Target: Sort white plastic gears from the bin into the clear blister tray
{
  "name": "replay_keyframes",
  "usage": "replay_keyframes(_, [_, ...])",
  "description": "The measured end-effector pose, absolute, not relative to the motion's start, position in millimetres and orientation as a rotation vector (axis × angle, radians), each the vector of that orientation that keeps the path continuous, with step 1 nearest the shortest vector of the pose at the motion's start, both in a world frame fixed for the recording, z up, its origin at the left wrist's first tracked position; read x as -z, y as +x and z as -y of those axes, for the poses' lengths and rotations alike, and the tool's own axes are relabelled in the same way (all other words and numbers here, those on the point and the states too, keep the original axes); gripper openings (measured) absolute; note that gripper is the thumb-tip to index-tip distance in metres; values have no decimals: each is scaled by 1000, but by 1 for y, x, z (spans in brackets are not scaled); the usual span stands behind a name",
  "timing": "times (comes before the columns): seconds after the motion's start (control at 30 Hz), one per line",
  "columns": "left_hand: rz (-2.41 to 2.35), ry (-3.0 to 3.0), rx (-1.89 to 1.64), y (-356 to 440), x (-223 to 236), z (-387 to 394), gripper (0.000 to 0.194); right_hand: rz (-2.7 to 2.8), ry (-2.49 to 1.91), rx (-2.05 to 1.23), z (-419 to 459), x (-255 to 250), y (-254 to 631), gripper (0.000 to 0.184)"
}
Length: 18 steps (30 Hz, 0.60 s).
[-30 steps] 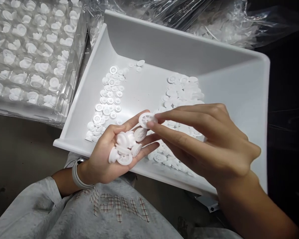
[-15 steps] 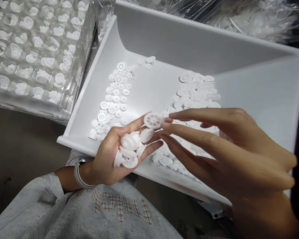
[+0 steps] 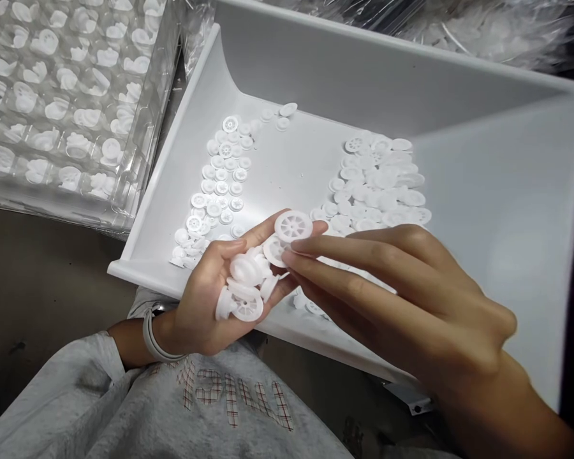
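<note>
My left hand (image 3: 201, 299) is cupped palm up under several small white plastic wheels (image 3: 247, 270), some spoked and some with a raised hub. On its fingers lies a flat spoked wheel (image 3: 293, 225). Just below that one, the fingertips of my right hand (image 3: 411, 299) grip the edge of a second spoked wheel (image 3: 273, 250); its thumb is hidden. Both hands are above the front part of a pale grey scoop-shaped tray (image 3: 287, 153).
Inside the tray, loose wheels form a narrow band (image 3: 221, 172) at left and a larger heap (image 3: 363, 185) at right, partly behind my right hand. A clear compartment tray (image 3: 138, 185) of white parts stands at upper left. Clear plastic bags (image 3: 497, 38) lie behind.
My right fingers came off the upper spoked wheel, which now rests on my left fingers, and took hold of the wheel below it. That wheel has turned to face upward.
</note>
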State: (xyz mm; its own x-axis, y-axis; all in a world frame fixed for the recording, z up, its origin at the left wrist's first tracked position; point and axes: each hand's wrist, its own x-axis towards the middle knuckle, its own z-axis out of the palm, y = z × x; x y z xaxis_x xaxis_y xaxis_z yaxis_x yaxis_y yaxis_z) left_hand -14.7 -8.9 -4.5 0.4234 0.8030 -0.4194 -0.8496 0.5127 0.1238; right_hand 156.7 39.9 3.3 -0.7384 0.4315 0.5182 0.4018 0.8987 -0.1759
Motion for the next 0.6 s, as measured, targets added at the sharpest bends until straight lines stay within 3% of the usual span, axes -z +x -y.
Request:
replay_keyframes(0.13, [-470, -130, -1055, -15, 4, 9, 48, 2488, -614, -51, -35, -9, 161, 33])
replay_keyframes(0.33, [-457, -167, -1096, -15, 4, 9, 42, 2568, -932, -203, -21, -29, 162, 43])
replay_keyframes(0.6, [-418, -145, -1119, -14, 3, 9, 46, 2688, -705, -17, -27, -32, 169, 24])
